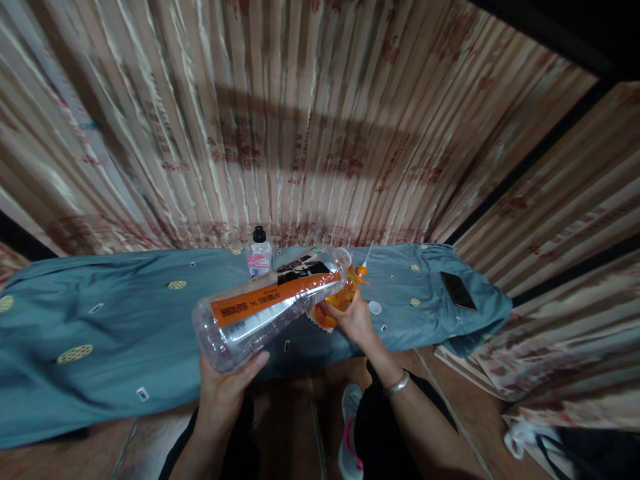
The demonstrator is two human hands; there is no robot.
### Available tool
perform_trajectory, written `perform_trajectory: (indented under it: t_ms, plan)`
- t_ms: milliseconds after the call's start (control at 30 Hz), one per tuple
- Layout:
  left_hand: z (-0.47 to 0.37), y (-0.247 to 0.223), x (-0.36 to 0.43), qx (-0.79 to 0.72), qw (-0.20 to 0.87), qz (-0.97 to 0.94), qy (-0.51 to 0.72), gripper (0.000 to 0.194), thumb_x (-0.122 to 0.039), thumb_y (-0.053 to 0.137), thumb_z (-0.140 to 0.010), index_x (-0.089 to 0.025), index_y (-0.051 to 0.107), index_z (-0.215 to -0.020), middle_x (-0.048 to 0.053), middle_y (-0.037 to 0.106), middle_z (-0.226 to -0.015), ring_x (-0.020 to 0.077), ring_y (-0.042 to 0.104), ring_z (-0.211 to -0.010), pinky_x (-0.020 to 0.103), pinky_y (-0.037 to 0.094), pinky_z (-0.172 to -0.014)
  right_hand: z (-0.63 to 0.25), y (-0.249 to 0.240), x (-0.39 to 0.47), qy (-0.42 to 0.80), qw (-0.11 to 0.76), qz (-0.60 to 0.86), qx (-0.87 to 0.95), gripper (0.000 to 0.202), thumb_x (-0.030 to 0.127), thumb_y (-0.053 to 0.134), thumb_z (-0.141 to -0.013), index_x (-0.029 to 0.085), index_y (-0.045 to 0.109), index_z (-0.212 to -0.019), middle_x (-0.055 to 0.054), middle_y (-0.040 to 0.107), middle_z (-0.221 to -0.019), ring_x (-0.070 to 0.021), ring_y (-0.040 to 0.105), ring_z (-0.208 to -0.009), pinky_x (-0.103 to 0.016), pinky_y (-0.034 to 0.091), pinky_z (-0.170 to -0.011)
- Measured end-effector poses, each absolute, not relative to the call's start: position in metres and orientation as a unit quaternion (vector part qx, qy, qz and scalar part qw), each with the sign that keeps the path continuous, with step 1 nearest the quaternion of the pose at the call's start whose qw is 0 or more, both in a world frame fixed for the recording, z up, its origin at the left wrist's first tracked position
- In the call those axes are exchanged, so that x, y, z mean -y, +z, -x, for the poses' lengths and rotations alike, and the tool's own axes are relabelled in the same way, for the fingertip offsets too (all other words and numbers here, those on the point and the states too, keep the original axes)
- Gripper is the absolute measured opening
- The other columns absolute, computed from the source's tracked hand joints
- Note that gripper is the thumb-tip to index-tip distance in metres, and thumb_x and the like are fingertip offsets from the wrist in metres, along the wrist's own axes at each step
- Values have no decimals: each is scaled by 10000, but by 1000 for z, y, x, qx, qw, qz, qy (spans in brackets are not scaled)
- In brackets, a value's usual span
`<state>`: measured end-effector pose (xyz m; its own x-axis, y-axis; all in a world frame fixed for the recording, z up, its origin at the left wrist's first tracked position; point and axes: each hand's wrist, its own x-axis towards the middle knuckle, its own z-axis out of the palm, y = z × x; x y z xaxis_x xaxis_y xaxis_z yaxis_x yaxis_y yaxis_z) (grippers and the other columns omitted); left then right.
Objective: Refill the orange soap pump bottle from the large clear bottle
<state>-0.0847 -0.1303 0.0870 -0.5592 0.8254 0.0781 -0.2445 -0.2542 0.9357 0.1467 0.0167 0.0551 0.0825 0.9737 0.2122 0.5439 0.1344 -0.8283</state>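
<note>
My left hand (227, 383) grips a large clear plastic bottle (273, 307) with an orange and black label near its base. The bottle is tilted, its mouth pointing right and up a little above an orange translucent container (343, 297). My right hand (356, 320) is wrapped around that container. Whether any liquid passes between the two I cannot tell. Just behind my right hand lies an orange nozzle top (361, 271) with a thin pale tube. A round white cap (375, 307) rests on the cloth to the right of my right hand.
A small clear bottle with a black cap and pink label (260, 257) stands behind the large bottle. A dark phone (458, 291) lies at the right on the blue-green cloth (120, 313). Patterned curtains (300, 133) hang close behind. A white cord and dark bag (575, 447) are at lower right.
</note>
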Motion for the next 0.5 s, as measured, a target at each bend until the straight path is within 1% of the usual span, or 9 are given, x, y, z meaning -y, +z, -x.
perform_trajectory:
  t_ms: [200,333,500]
  plan:
    - [74,102,132,-488,358,-288,742,672,-405,1066,-612,-223,813,-1207,68,816,-1184,288,762,-1202,404,538,-1185,-147,55,-16,252,424,603,627,685,569,914,-705,235,659,-1246,-116,874,-1051,-398,849,-1009,-447,654,-832]
    - [73,104,133,-490,359,-286,741,694,-402,1058,-616,-219,802,-1235,77,815,-1213,303,764,-1221,415,547,-1180,-147,54,-16,253,432,598,626,679,566,929,-693,242,674,-1232,-101,876,-1027,-383,851,-969,-436,656,-809]
    - [73,101,133,-494,361,-274,742,774,-442,1080,-589,-240,803,-1282,69,828,-1199,298,773,-1194,400,575,-1141,-147,56,-16,268,431,595,623,682,582,913,-692,241,665,-1228,-115,875,-1071,-383,848,-1017,-439,657,-846]
